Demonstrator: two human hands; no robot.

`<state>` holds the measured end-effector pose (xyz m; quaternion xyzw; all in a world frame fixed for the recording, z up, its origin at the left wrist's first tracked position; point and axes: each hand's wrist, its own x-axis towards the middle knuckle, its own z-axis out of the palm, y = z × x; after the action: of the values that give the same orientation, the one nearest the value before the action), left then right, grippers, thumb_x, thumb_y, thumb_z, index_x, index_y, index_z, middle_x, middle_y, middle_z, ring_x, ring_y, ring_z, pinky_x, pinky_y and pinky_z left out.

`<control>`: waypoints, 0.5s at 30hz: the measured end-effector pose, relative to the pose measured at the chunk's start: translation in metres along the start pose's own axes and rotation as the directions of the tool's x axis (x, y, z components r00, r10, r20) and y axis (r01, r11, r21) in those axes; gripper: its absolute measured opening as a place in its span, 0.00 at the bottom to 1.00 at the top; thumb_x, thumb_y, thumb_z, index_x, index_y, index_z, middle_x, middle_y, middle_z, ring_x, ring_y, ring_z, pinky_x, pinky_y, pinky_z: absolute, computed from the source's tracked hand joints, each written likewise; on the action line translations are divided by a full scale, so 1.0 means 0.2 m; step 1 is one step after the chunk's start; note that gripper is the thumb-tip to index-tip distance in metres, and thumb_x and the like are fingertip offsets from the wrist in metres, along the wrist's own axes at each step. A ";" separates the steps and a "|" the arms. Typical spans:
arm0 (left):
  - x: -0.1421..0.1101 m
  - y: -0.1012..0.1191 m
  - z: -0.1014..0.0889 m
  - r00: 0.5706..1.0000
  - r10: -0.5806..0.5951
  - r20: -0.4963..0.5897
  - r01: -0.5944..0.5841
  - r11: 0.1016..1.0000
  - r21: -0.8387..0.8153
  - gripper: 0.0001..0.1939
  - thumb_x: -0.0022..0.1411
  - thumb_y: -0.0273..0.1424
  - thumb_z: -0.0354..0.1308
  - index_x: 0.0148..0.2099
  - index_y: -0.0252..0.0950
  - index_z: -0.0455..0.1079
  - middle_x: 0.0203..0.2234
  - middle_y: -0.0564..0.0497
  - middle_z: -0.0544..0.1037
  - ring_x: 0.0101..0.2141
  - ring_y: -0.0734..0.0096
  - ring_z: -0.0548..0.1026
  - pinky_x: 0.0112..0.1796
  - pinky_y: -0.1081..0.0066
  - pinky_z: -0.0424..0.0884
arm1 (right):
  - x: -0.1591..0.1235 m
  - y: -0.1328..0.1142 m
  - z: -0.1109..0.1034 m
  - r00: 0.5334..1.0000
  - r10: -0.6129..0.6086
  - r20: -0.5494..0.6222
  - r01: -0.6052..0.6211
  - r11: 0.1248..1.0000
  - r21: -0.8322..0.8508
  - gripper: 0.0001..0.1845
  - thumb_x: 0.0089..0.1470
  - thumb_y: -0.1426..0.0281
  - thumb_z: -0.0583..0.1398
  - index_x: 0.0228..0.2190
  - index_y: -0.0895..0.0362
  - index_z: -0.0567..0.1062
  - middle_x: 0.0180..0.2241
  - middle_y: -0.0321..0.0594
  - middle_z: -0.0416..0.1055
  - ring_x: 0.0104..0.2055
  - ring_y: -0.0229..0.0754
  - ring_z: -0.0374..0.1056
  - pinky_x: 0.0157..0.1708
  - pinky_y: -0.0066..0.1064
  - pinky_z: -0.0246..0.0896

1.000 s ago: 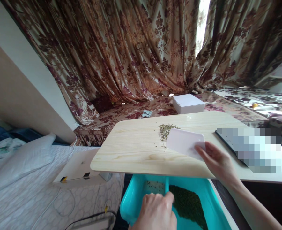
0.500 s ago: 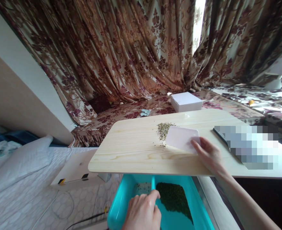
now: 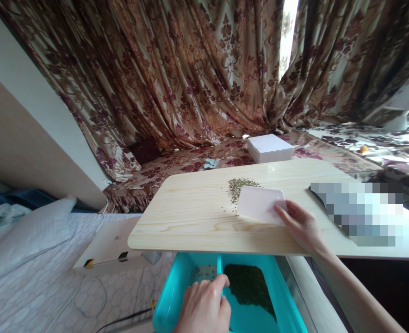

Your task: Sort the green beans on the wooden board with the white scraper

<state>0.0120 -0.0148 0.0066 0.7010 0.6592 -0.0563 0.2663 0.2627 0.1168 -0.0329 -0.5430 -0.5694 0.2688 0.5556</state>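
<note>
My right hand (image 3: 301,224) pinches a white plastic scraper (image 3: 260,202) by its right end, thumb on top, and tilts it over the light wooden tabletop (image 3: 180,208). The scraper's far left edge meets a loose pile of dried green leaf bits (image 3: 239,186) and partly covers it. Below the table's near edge, my left hand (image 3: 204,303) is closed over the divider of a turquoise two-compartment bin (image 3: 170,289). Dark green leaf bits (image 3: 248,286) lie in the bin's right compartment; pale material with dark specks (image 3: 206,272) lies in the left.
A blurred-out flat device (image 3: 359,212) lies on the table's right side. Behind stand a white box (image 3: 270,147) and patterned curtains (image 3: 190,69). To the left is a bed (image 3: 34,277) with a pillow (image 3: 48,231), a white panel (image 3: 110,245) and cables.
The scraper and my right hand have shifted slightly left and toward me. The bin, with my left hand on it, has moved a little left.
</note>
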 end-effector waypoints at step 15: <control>-0.01 0.01 -0.01 1.000 -0.005 -0.009 0.005 1.000 0.003 0.22 0.61 0.27 0.43 0.55 0.47 0.68 0.44 0.50 0.77 0.48 0.60 0.71 0.49 0.65 0.63 | -0.01 -0.05 0.00 0.999 0.033 0.019 -0.034 0.997 0.063 0.13 0.46 0.57 0.61 0.26 0.54 0.74 0.24 0.38 0.75 0.26 0.41 0.69 0.23 0.29 0.63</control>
<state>0.0126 -0.0149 0.0096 0.6998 0.6623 -0.0546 0.2621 0.2584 0.1131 -0.0251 -0.5321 -0.5564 0.3009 0.5628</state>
